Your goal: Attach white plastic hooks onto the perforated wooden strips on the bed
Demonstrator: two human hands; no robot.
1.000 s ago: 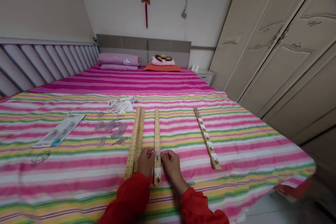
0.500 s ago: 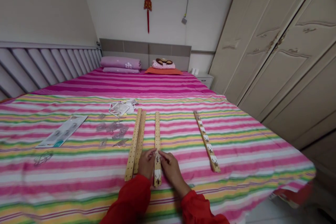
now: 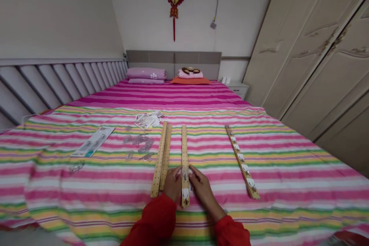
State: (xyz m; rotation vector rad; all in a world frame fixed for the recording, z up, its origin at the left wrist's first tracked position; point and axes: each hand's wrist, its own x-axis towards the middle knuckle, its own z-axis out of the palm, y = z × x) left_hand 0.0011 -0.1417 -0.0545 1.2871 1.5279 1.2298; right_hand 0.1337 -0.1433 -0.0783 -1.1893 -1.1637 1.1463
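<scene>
My left hand (image 3: 173,183) and my right hand (image 3: 203,187) meet over a wooden perforated strip (image 3: 184,150) lying lengthwise on the striped bedspread (image 3: 86,196). Both hands have fingers pinched together on a small clear hook (image 3: 185,172) pressed against the strip. A white hook (image 3: 185,194) sits fixed at the strip's near end. Two more perforated strips (image 3: 162,155) lie side by side just left. To the right lies another strip (image 3: 241,160) carrying several white hooks.
Loose clear hooks (image 3: 139,143) and opened packaging (image 3: 147,119) lie left of the strips, with a flat card pack (image 3: 92,142) further left. Pillows (image 3: 146,73) rest at the headboard. A wardrobe (image 3: 317,57) stands along the right, and a nightstand (image 3: 237,88) beside the bed.
The view has shifted so everything sits further right in frame. My hands stay pinched on the small hook at the same spot on the strip.
</scene>
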